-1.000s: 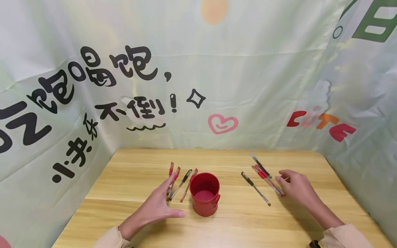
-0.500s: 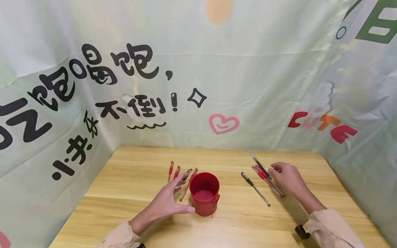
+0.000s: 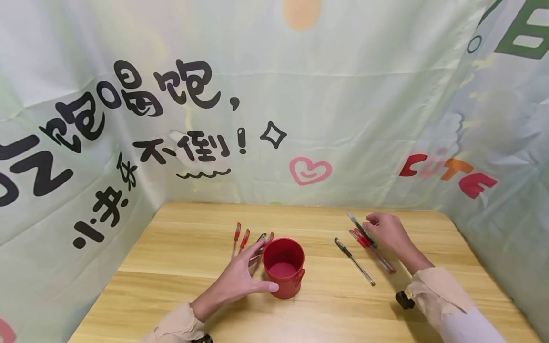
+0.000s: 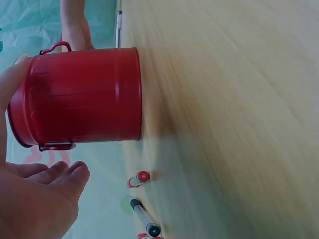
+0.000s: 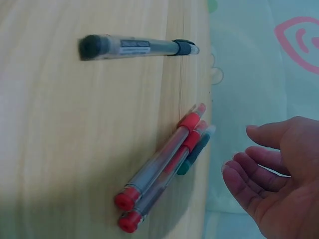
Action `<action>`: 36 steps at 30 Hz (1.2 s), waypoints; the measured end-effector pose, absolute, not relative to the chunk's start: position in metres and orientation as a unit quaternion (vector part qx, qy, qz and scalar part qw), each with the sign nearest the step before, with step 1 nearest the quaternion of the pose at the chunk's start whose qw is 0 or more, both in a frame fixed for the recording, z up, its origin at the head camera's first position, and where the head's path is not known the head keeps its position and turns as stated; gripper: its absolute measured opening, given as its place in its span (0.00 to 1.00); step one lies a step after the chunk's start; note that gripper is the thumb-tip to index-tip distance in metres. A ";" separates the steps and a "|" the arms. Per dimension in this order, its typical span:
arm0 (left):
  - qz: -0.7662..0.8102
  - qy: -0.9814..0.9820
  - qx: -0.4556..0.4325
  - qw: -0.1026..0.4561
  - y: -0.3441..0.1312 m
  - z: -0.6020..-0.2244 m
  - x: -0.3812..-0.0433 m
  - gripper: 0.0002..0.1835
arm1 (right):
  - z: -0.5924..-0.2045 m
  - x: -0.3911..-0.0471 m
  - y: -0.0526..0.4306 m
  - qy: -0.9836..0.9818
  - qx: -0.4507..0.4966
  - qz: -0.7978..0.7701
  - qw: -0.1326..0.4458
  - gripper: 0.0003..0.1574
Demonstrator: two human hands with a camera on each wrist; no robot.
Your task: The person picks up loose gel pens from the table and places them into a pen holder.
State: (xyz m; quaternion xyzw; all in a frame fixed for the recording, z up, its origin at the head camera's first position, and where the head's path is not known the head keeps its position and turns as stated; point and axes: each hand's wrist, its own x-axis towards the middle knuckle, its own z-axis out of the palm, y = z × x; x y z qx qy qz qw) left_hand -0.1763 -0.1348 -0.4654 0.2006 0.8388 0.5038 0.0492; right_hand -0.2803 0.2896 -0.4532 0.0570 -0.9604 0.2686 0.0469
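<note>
A red metal bucket [image 3: 283, 281] with small side handles stands upright on the table. My left hand [image 3: 238, 278] spreads around its left side, thumb in front and fingers behind; the left wrist view shows a gap between the fingers and the bucket [image 4: 84, 97]. Over on the right, my right hand [image 3: 388, 234] hovers beside a green pen [image 3: 362, 230], fingers loosely bent. The right wrist view has this hand [image 5: 274, 174] apart from the green pen [image 5: 196, 152] and the two red pens [image 5: 152, 162] lying against it.
A black pen [image 3: 354, 261] lies between the bucket and the red pens. Left of the bucket are several red and black pens, including a red pen [image 3: 237, 232], partly covered by the left hand. A printed cloth [image 3: 351, 119] hangs behind the wooden table [image 3: 326, 319].
My left hand has moved right from the left pens to the bucket. My right hand has shifted left and farther back, toward the green pen. The bucket and pens stay put.
</note>
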 end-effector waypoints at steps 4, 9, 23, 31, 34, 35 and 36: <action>0.522 0.828 0.201 0.050 -0.131 -0.467 -0.178 0.63 | -0.455 -0.289 0.290 -0.961 0.063 0.265 0.049 0.24; 0.543 0.812 0.203 0.064 -0.126 -0.467 -0.178 0.62 | -0.457 -0.300 0.286 -0.963 0.058 0.262 0.035 0.24; 0.541 0.815 0.205 0.039 -0.117 -0.468 -0.179 0.56 | -0.466 -0.316 0.279 -0.967 0.034 0.251 0.003 0.24; 0.556 0.808 0.192 0.048 -0.115 -0.468 -0.178 0.55 | -0.472 -0.318 0.279 -0.969 0.041 0.245 0.012 0.18; 0.564 0.801 0.192 0.055 -0.114 -0.468 -0.178 0.53 | -0.474 -0.319 0.279 -0.968 0.038 0.247 0.011 0.15; 0.566 0.800 0.191 0.056 -0.114 -0.468 -0.178 0.53 | -0.475 -0.319 0.279 -0.968 0.039 0.249 0.011 0.14; 0.567 0.799 0.191 0.057 -0.114 -0.469 -0.179 0.53 | -0.476 -0.319 0.278 -0.966 0.037 0.254 0.009 0.13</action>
